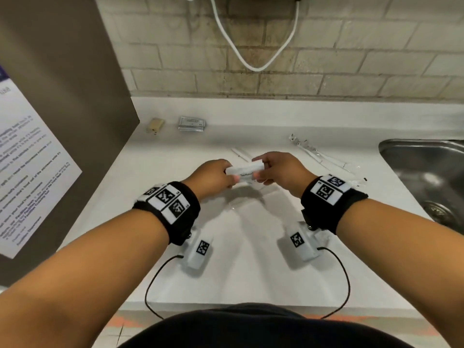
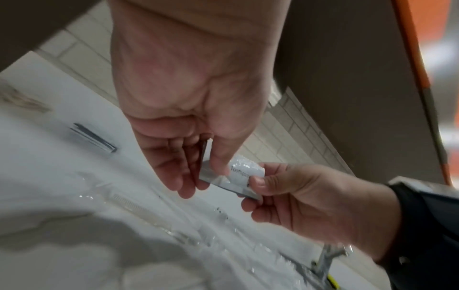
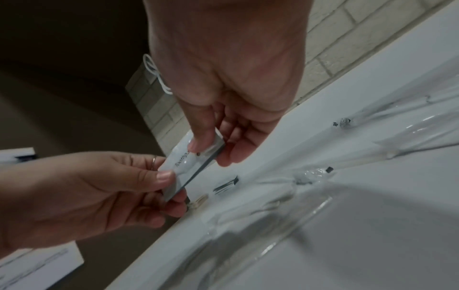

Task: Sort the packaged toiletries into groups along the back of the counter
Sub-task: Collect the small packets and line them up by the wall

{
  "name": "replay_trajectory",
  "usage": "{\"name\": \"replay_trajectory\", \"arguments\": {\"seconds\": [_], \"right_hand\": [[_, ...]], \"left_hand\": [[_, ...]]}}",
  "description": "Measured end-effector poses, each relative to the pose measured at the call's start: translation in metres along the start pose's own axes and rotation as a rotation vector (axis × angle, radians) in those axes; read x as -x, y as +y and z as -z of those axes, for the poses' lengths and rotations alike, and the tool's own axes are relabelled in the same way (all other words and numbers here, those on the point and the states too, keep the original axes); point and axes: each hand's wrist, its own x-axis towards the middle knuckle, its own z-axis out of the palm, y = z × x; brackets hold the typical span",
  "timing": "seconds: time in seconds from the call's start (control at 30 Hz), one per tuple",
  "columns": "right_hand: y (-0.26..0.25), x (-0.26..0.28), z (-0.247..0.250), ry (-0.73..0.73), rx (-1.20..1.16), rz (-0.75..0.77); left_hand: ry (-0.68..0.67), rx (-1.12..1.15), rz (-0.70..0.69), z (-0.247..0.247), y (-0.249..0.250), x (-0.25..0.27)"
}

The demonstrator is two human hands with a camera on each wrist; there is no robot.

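Observation:
A thin stack of white toothpaste packets [image 1: 247, 173] [image 2: 244, 172] [image 3: 185, 166] is held above the middle of the white counter [image 1: 251, 247]. My left hand [image 1: 217, 175] [image 2: 198, 176] pinches its left end between thumb and fingers. My right hand [image 1: 273, 169] [image 3: 208, 155] pinches its right end the same way. At the back left lie a small beige soap packet [image 1: 155, 125] and a stack of silver sachets [image 1: 192, 123] [image 2: 93, 138] [image 3: 226, 186]. Clear-wrapped toothbrushes [image 1: 316, 153] [image 3: 387, 109] lie at the back right.
A steel sink [image 1: 426, 177] is set into the counter on the right. A brown panel with a printed notice [image 1: 27, 156] walls off the left side. A white cord [image 1: 251, 56] hangs on the tiled wall behind. More clear wrappers [image 1: 239, 153] lie just beyond my hands.

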Motion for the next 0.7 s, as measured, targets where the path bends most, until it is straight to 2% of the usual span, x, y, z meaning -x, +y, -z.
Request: {"name": "replay_trajectory", "arguments": {"seconds": [0.13,0.27,0.47,0.7], "right_hand": [[-0.008,-0.022,0.007,0.027,-0.074,-0.020],[-0.015,-0.048,0.017,0.034,-0.156,-0.059],[-0.025,-0.094,0.025,0.017,-0.133,-0.116],[-0.022,-0.165,0.028,0.044,-0.109,-0.245]], "left_hand": [[0.063,0.475,0.094,0.009,0.006,-0.020],[0.134,0.640,0.090,0.011,0.011,-0.044],[0.125,0.624,0.132,0.019,0.009,-0.089],[0.065,0.413,0.197,0.034,-0.007,-0.168]]}}
